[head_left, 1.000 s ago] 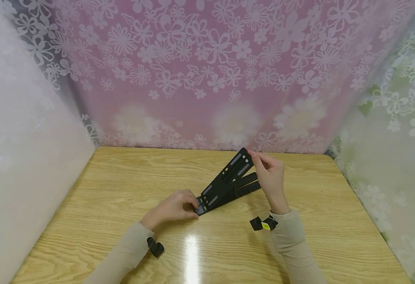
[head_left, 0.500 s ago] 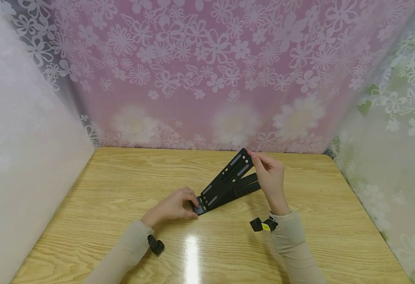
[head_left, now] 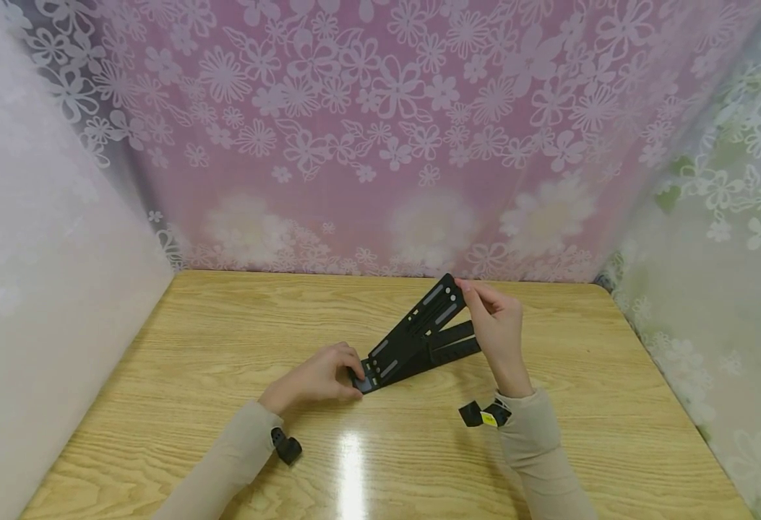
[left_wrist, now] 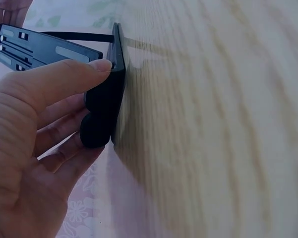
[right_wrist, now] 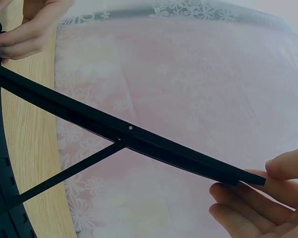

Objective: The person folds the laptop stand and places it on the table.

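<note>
A black folding laptop stand (head_left: 413,336) with grey pads is on the wooden table, its upper plate tilted up to the right above the notched base. My left hand (head_left: 320,373) grips its low hinged end, thumb on one side and fingers on the other, as the left wrist view of the stand (left_wrist: 106,94) shows. At the raised end, my right hand (head_left: 499,328) pinches the corner of the plate between thumb and fingers. In the right wrist view a thin support strut (right_wrist: 64,173) runs from the plate down to the base.
The wooden table (head_left: 224,310) reaches back to a pink flowered curtain (head_left: 354,180). A pale sheet (head_left: 61,238) hangs on the left, a flowered one (head_left: 712,289) on the right. Each wrist wears a small black camera.
The raised end of the stand and my right hand have dropped very slightly. Both hands keep their hold.
</note>
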The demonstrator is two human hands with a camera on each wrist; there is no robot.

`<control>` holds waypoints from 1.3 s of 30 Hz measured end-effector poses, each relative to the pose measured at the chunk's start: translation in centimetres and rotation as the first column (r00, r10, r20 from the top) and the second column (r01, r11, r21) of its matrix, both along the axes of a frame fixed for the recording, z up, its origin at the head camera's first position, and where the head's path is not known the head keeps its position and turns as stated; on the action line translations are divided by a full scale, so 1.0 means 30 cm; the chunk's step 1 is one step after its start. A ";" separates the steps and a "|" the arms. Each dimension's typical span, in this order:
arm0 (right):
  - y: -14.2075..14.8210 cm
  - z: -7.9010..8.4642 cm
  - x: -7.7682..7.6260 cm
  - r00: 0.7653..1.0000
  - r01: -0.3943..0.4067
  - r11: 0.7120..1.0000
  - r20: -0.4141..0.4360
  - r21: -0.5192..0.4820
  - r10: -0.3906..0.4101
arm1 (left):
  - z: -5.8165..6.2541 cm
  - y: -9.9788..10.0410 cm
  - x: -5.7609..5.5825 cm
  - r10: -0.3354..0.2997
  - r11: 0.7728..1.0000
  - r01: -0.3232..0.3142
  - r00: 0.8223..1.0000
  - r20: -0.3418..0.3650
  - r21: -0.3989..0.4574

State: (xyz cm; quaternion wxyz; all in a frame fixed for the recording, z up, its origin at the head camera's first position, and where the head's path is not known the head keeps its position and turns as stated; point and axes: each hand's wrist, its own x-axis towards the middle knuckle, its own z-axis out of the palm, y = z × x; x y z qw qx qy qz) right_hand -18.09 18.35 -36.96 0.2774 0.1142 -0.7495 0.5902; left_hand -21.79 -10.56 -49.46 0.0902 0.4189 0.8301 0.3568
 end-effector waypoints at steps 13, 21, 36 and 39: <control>-0.002 -0.001 0.018 1.000 0.009 1.000 0.030 0.012 -0.010 | 0.001 -0.027 -0.023 0.004 1.000 -0.004 1.000 -0.030 -0.007; -0.009 0.005 0.022 0.999 0.008 1.000 0.050 0.020 -0.009 | -0.004 -0.044 -0.040 0.026 1.000 -0.026 0.999 -0.036 0.008; -0.018 0.006 0.023 0.997 -0.033 0.999 0.063 -0.007 0.033 | -0.009 -0.073 -0.070 0.070 0.998 -0.070 0.997 -0.031 0.011; -0.021 0.003 0.022 0.998 -0.046 0.999 0.049 -0.015 0.047 | -0.004 -0.078 -0.070 0.083 0.997 -0.083 0.997 -0.008 0.004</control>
